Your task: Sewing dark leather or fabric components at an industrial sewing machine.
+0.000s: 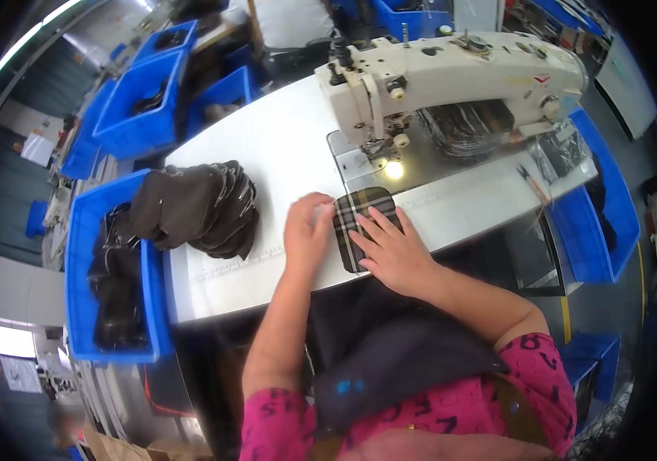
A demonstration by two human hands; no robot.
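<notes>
A plaid fabric piece (355, 201), dark with white and tan stripes and rounded corners, lies on the white sewing table near its front edge. My right hand (397, 253) rests flat on it with fingers spread. At its upper left edge, the bent fingers and thumb of my left hand (307, 234) come together, slightly blurred, pinching the rim. Just beyond the piece stands a cream sewing machine (436, 73), its lamp lighting the plate by the needle. Under the machine's arm sits a stack of similar plaid pieces (466, 127).
Left of my hands, a pile of dark fabric pieces (194, 207) leans over the table edge. Below it, a blue bin (159, 307) holds more dark pieces. Snips (532, 184) lie at the table's right, beside another blue bin (624, 223). Several blue bins (140, 131) stand behind.
</notes>
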